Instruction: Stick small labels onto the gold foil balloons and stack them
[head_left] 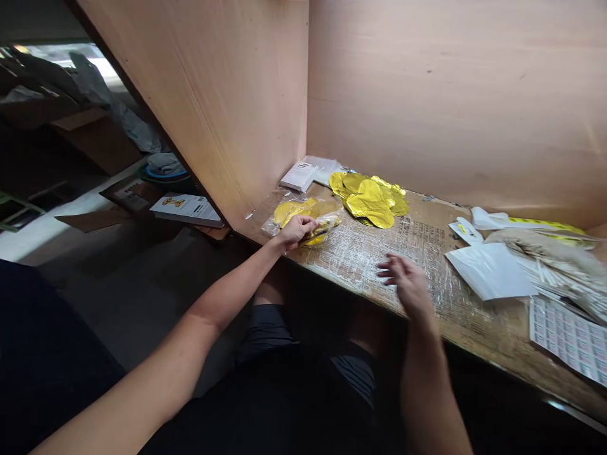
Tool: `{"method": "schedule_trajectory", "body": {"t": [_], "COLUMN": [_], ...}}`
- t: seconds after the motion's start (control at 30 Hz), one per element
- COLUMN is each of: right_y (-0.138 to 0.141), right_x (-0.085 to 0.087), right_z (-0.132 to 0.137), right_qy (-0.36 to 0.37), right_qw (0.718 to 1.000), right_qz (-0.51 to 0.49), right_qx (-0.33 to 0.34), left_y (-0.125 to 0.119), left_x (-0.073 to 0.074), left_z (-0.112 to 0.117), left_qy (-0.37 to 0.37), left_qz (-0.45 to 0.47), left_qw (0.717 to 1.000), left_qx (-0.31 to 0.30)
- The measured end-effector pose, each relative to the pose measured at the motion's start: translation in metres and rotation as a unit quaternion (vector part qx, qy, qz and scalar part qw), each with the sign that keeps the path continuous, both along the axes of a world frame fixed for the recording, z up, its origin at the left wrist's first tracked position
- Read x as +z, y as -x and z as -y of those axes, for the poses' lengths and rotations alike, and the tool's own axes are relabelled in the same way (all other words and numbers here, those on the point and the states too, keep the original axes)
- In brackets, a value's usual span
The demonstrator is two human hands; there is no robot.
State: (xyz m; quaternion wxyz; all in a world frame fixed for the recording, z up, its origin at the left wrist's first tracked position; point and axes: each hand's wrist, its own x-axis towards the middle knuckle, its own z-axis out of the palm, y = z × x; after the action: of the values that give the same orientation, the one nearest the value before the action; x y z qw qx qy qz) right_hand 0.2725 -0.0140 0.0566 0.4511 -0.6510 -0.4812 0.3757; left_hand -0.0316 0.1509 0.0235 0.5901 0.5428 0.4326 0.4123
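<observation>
My left hand [298,230] is closed on a clear plastic packet of gold foil pieces [303,217] lying at the left end of the wooden desk [478,316]. My right hand [405,281] hovers over the middle of the desk with its fingers spread and holds nothing. A loose pile of gold foil balloons [370,199] lies behind both hands, near the back wall panel. A sheet of clear film with print beneath it covers the desk surface between my hands.
White packets [306,174] sit in the back corner. White bags [488,270], a bundle of straws [564,268] and a sticker sheet [569,338] lie at the right. A wooden partition [213,107] stands at the left; beyond it are cardboard boxes and a printed card [187,208].
</observation>
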Motion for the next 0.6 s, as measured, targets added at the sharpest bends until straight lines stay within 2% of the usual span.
{"method": "schedule_trajectory", "body": {"t": [0.07,0.1,0.17,0.3,0.5,0.6], "right_y": [0.050,0.066,0.080,0.065,0.054,0.054], "right_x": [-0.019,-0.027,-0.040,-0.056,-0.062,-0.063], "right_z": [-0.017,-0.026,-0.039,-0.046,-0.036,-0.036], "right_qy": [0.033,0.034,0.002,-0.065,-0.054,-0.068], "right_qw": [0.998,0.997,0.999,0.995,0.992,0.986], "right_qz": [-0.027,-0.017,0.020,0.077,0.088,0.136], "right_qx": [0.053,0.065,0.049,0.016,-0.072,-0.066], "left_y": [-0.021,-0.031,-0.050,-0.076,-0.103,-0.109], "left_x": [-0.006,-0.010,-0.016,-0.024,-0.027,-0.025], "left_z": [0.025,0.037,0.057,0.073,0.081,0.082], "left_qy": [0.039,0.057,0.089,0.129,0.162,0.189], "left_qz": [0.038,0.055,0.088,0.152,0.223,0.251], "left_qw": [0.998,0.996,0.990,0.978,0.961,0.949], "left_qx": [-0.035,-0.050,-0.070,-0.059,-0.023,-0.021]}}
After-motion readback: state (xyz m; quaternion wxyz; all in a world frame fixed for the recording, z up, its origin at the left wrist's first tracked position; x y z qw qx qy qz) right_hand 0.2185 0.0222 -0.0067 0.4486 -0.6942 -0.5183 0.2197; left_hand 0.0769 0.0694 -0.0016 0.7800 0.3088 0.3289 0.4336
